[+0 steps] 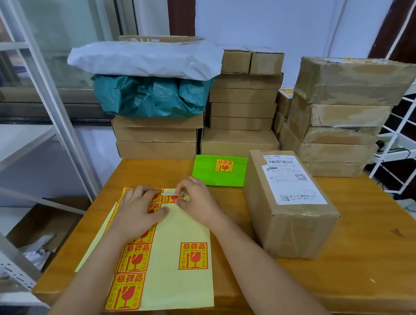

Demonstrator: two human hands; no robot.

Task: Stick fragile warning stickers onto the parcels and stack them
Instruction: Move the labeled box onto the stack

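While the sticker is only part-lifted, the scene reads as follows.

Progress: one flat bright-green parcel (219,172) at the far side of the wooden table (356,257) already carries a red-and-yellow fragile sticker (224,165) on its top face; I judge that one done, though it is not stacked.

Left to do: the tall brown cardboard box with a white shipping label (288,201), standing just to the right of the sheet, shows no fragile sticker on the faces in view. It looks to be next, then the stacking.

Sticker sheet: a pale yellow backing sheet (173,245) lies flat near the front edge of the table, with a column of square red-and-yellow stickers down its left side and one lone sticker (193,255) on the right. Most of the right half is bare backing.

Left hand (139,211): pressed palm-down on the sheet's upper left, fingers straight, holding it flat.

Right hand (197,200): thumb and forefinger pinch the lifted edge of a sticker (172,195) at the top of the sheet, its white underside showing.

Background: stacks of brown cardboard cartons (243,110) behind the table, with a grey plastic mailer (146,58) and a teal plastic bag (151,97) on top of the left stack; whether these bear stickers cannot be told.
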